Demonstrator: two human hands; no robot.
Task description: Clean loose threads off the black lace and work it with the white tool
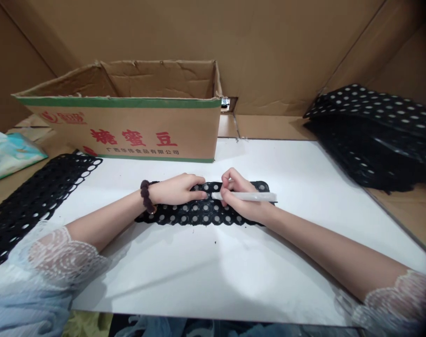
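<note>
A black rubbery strip with rows of round pale spots (206, 218) lies crosswise on the white work surface (184, 271). My left hand (179, 189) presses down on its left half, thumb and forefinger stretched toward the middle and apart. In my right hand (239, 194), closed fingers grip a slim whitish pen-like tool (258, 196). The tool's left end is over the strip's middle, near my left thumb; its exact contact with the strip is too small to tell.
An open cardboard box (153, 126) stands behind the hands at the left. A black perforated sheet (33, 201) lies at the far left, beside a teal-and-white packet (12, 154). Dotted black sheets (374, 135) are piled at the back right. Cardboard walls rise behind.
</note>
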